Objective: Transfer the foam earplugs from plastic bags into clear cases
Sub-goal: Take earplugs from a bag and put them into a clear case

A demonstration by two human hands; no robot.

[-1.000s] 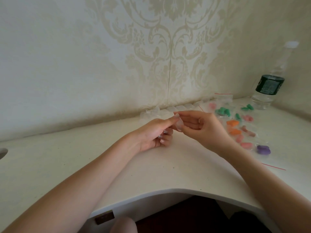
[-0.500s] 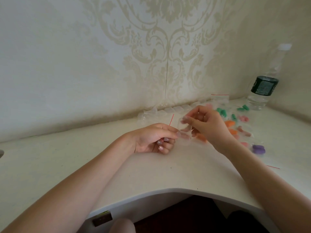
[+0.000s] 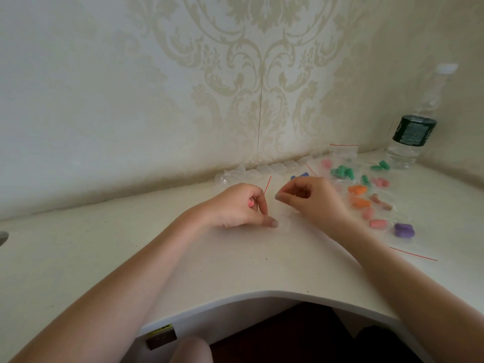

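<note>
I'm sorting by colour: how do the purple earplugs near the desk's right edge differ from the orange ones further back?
The purple foam earplugs lie nearest the desk's front, right of the forearm; the orange foam earplugs lie further back. The purple form one clump, the orange two separate clumps. Both appear bagged in clear plastic, untouched.
</note>
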